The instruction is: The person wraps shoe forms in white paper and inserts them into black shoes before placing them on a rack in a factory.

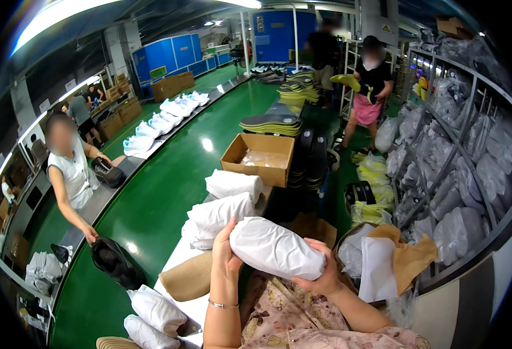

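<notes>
A plump white paper roll (276, 247) is held up between my two hands, tilted down to the right. My left hand (228, 247) grips its left end, and my right hand (321, 269) holds its right end from below. Whatever may be inside the paper is hidden. Just beyond my left hand lie more white paper rolls (232, 185) on a white-topped bench (195, 308). A brown paper roll (189, 278) rests beside my left forearm, and further white rolls (154, 311) lie nearer to me.
To my left runs a green conveyor belt (168, 186) with a dark shoe (116, 262) on it, touched by a co-worker's hand (89, 234). A cardboard box (257, 157) stands ahead. At right, a metal rack (451, 131) holds bagged items; paper sheets (378, 270) lie below it.
</notes>
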The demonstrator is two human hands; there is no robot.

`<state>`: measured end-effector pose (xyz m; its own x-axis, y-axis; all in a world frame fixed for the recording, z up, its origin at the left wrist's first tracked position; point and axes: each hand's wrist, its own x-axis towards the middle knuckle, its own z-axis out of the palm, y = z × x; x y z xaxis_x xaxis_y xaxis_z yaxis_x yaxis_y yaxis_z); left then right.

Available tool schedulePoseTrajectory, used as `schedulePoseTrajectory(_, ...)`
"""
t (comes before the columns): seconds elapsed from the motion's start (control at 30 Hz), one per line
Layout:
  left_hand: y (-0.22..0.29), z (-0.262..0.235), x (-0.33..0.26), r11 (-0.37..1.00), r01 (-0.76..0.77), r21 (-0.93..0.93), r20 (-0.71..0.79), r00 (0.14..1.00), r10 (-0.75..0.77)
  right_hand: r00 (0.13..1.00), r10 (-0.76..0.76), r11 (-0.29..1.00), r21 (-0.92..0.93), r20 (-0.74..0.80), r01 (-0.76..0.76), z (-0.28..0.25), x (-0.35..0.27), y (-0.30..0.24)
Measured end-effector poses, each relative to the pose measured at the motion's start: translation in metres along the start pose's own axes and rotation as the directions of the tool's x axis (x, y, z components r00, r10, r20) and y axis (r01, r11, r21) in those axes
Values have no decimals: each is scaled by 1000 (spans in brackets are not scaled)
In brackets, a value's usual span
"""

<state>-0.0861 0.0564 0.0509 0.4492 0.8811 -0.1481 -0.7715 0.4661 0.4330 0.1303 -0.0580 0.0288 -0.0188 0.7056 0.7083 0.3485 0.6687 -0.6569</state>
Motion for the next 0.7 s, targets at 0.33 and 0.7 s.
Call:
schedulePoseTrajectory(0.33,-21,10,17,892,-264,367,-186,919,348,910,361,922,225,-204,-316,7,6,5)
schedulePoseTrajectory(0.7,-96,53,-10,990,-138,17,99,986,136,818,465,859,396,-340,-324,39,23,24)
